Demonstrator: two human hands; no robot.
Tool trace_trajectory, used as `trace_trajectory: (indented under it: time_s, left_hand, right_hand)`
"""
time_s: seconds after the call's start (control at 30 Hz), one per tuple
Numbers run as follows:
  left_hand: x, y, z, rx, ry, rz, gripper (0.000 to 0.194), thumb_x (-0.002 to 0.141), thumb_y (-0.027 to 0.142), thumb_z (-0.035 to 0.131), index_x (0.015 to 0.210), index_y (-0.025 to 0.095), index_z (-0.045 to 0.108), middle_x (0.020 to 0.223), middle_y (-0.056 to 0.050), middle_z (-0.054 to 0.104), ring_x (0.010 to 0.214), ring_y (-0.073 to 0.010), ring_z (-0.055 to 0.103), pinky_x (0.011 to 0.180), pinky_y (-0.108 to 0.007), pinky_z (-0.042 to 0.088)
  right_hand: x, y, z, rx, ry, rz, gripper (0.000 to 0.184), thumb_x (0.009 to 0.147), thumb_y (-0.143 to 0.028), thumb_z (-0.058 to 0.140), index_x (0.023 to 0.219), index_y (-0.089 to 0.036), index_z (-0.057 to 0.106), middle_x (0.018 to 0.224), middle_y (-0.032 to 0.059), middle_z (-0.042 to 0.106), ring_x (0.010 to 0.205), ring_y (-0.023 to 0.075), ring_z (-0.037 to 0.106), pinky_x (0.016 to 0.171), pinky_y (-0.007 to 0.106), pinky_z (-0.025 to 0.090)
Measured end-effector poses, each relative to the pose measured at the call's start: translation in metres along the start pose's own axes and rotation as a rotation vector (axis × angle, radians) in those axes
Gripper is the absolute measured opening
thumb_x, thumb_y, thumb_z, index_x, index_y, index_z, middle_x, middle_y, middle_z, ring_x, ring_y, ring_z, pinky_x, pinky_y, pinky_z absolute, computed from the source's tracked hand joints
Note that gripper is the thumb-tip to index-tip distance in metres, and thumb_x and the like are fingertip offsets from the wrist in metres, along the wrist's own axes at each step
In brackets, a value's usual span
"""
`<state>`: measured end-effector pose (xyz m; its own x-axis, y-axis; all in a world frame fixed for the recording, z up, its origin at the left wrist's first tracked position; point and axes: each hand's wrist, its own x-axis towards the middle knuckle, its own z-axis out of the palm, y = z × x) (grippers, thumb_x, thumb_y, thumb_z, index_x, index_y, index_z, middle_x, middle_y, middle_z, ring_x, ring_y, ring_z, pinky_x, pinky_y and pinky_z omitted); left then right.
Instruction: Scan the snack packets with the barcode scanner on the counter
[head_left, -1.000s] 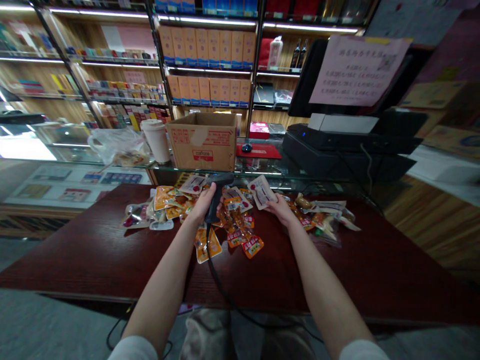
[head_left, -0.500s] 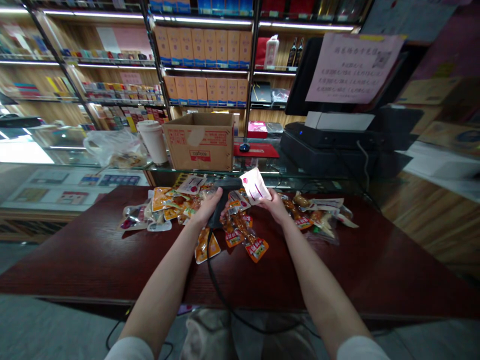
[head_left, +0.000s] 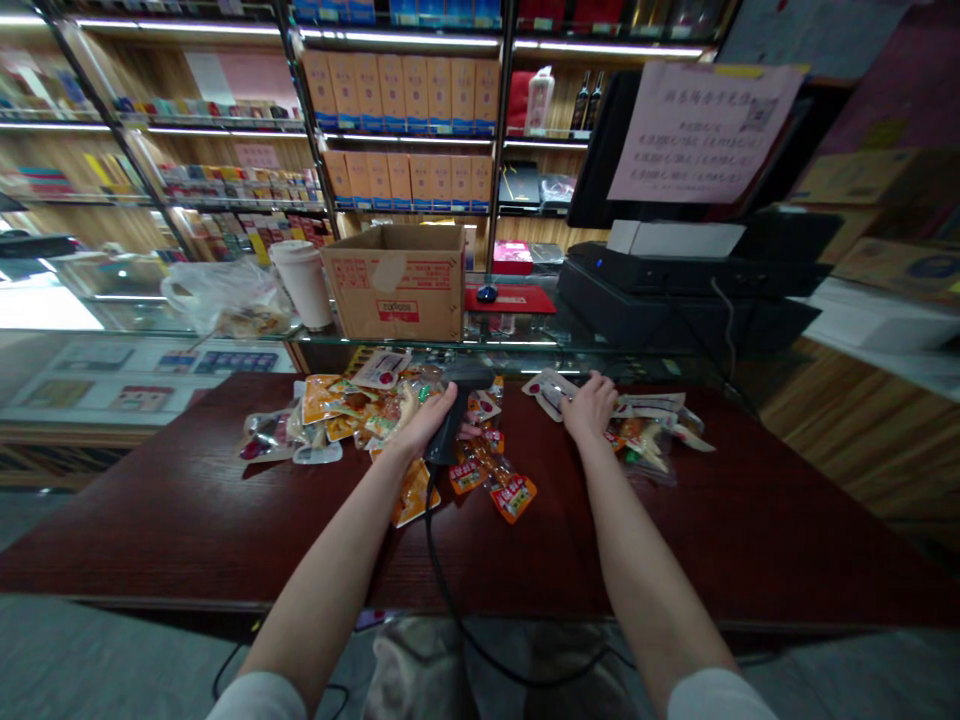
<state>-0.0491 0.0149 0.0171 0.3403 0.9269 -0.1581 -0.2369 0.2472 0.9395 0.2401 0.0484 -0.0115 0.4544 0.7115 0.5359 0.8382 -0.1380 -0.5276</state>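
My left hand [head_left: 426, 422] is wrapped round the grip of a black barcode scanner [head_left: 459, 403], whose cable [head_left: 450, 590] trails toward me over the table edge. My right hand [head_left: 591, 406] rests palm down on a white snack packet with a red mark [head_left: 550, 388], at the left end of the right-hand heap of packets [head_left: 652, 425]. Its fingers are curled over the packet. A larger pile of orange and white snack packets [head_left: 352, 410] lies to the left of the scanner, with several red-labelled ones [head_left: 495, 478] between my hands. All lie on a dark red wooden table [head_left: 187, 510].
Behind the table runs a glass counter [head_left: 150, 345] carrying a cardboard box [head_left: 397, 280], a white paper cup [head_left: 304, 282], a plastic bag [head_left: 225, 295] and a black till with a screen [head_left: 675, 290]. Lit shelves of goods [head_left: 412, 110] fill the back wall.
My right hand had lifted the white packet in front of the scanner; it has since moved right and down and set it by the right-hand heap. My left hand kept hold of the scanner.
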Motion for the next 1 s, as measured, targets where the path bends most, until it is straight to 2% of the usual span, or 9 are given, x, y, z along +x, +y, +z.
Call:
trace_trajectory:
  time_s: [0.07,0.1,0.23,0.3,0.4,0.53,0.67,0.8,1.0]
  left_hand:
    - [0.003,-0.005,0.008,-0.048,0.015,0.004,0.050,0.084,0.063,0.062,0.101,0.016,0.063,0.076,-0.009,0.072,0.064,-0.0204,0.071,0.057,-0.030,0.056]
    - [0.005,-0.007,0.011,-0.060,0.029,0.020,0.050,0.085,0.062,0.062,0.103,0.015,0.063,0.080,-0.010,0.073,0.068,-0.0209,0.073,0.060,-0.030,0.057]
    - [0.013,-0.014,0.016,-0.057,0.104,0.152,0.056,0.084,0.066,0.061,0.100,0.013,0.064,0.083,-0.011,0.074,0.076,-0.0214,0.074,0.061,-0.027,0.056]
    - [0.014,-0.015,0.015,-0.045,0.106,0.189,0.061,0.081,0.071,0.060,0.101,0.013,0.064,0.079,-0.011,0.073,0.075,-0.0221,0.073,0.055,-0.025,0.053]
    - [0.011,-0.013,0.012,-0.047,0.106,0.209,0.067,0.080,0.076,0.055,0.106,0.014,0.064,0.072,-0.009,0.072,0.068,-0.0225,0.072,0.050,-0.026,0.051]
    - [0.004,-0.002,0.002,-0.036,0.094,0.184,0.075,0.080,0.082,0.046,0.103,0.013,0.064,0.058,-0.004,0.065,0.050,-0.0166,0.063,0.045,-0.024,0.046]
    - [0.001,0.007,-0.010,0.013,0.048,0.180,0.076,0.076,0.085,0.047,0.096,0.014,0.063,0.047,0.002,0.055,0.036,-0.0104,0.048,0.039,-0.021,0.037]
    - [0.000,0.010,-0.016,0.057,0.032,0.176,0.072,0.075,0.084,0.051,0.091,0.015,0.061,0.044,0.002,0.052,0.035,-0.0100,0.045,0.037,-0.020,0.034]
    - [-0.004,0.012,-0.011,0.163,-0.074,0.156,0.075,0.073,0.083,0.056,0.098,0.012,0.062,0.044,0.003,0.050,0.035,-0.0097,0.044,0.037,-0.020,0.030]
  right_hand:
    - [0.002,-0.003,-0.005,0.032,-0.004,-0.045,0.048,0.075,-0.021,0.059,0.121,-0.010,0.050,0.130,0.0254,0.053,0.117,0.0351,0.052,0.097,0.047,0.041]
    - [0.002,-0.007,-0.007,0.106,-0.094,-0.066,0.043,0.076,-0.024,0.060,0.117,-0.013,0.052,0.123,0.0219,0.058,0.111,0.0327,0.056,0.093,0.045,0.044]
    - [-0.007,-0.031,-0.008,0.415,-0.907,-0.150,0.034,0.074,-0.048,0.068,0.091,-0.020,0.058,0.080,0.0054,0.067,0.071,0.0224,0.062,0.067,0.034,0.048]
    - [-0.019,-0.044,-0.004,0.405,-1.169,-0.215,0.043,0.060,-0.052,0.080,0.083,-0.022,0.058,0.073,0.0021,0.066,0.065,0.0206,0.061,0.061,0.031,0.045]
    - [-0.033,-0.057,0.002,0.240,-1.099,-0.291,0.046,0.049,-0.048,0.088,0.072,-0.023,0.057,0.071,0.0008,0.065,0.064,0.0198,0.059,0.058,0.029,0.040]
    - [-0.037,-0.059,0.010,0.136,-0.889,-0.289,0.031,0.066,-0.042,0.079,0.073,-0.023,0.055,0.071,0.0011,0.063,0.066,0.0189,0.056,0.059,0.028,0.036]
    - [-0.027,-0.043,0.018,0.212,-0.802,-0.243,0.026,0.073,-0.036,0.071,0.082,-0.022,0.051,0.073,-0.0012,0.059,0.067,0.0169,0.055,0.062,0.027,0.037]
    - [-0.017,-0.027,0.026,0.377,-0.659,-0.210,0.025,0.072,-0.037,0.067,0.082,-0.022,0.049,0.079,-0.0013,0.059,0.074,0.0183,0.055,0.069,0.029,0.041]
    - [-0.018,-0.026,0.033,0.542,-0.621,-0.186,0.030,0.068,-0.039,0.069,0.082,-0.023,0.048,0.082,-0.0009,0.060,0.078,0.0199,0.058,0.074,0.031,0.043]
